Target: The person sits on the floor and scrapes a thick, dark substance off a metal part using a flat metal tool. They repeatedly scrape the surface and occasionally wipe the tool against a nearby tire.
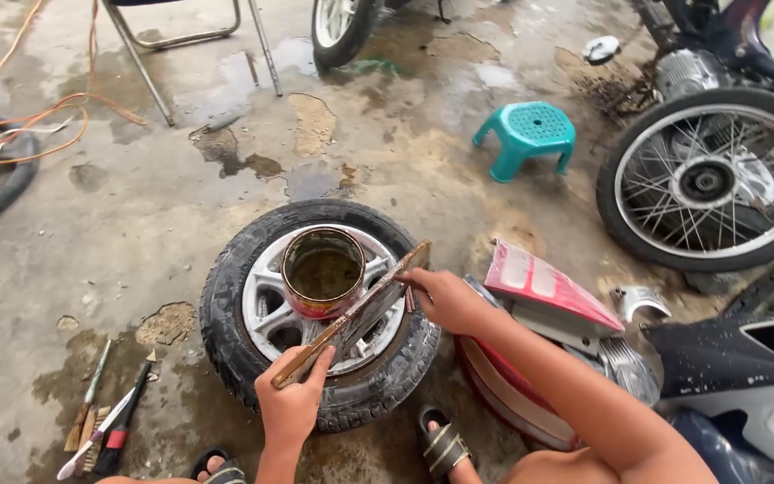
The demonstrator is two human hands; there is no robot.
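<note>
Sandalled feet [441, 445] were noted nearest the camera, at the edge of a small tyre on an alloy wheel [315, 314] lying flat on the wet concrete floor [136, 224]. Left hand [290, 403] was closed around the lower end of a flat wooden stick [351, 318]; right hand [445, 300] was pinched on the upper end. Both grips were narrow and firm on the stick. Long axis ran from the left grip up and away to the right grip, the far end pointing to the upper right. Between the two grips the stick was laid over the wheel, just beside an open tin [322, 272] of murky liquid set on the hub. Step judged: the stick held level above the tin, possibly being scraped or readied; which one could not be told. Next move was judged to call for steady two-handed control so the tin is not tipped.

Left of the left grip, brushes [105, 421] lay on the floor. Beyond the right grip, a red panel [548, 287], a teal stool [528, 134] and a spoked motorcycle wheel [709, 179] were recorded.
</note>
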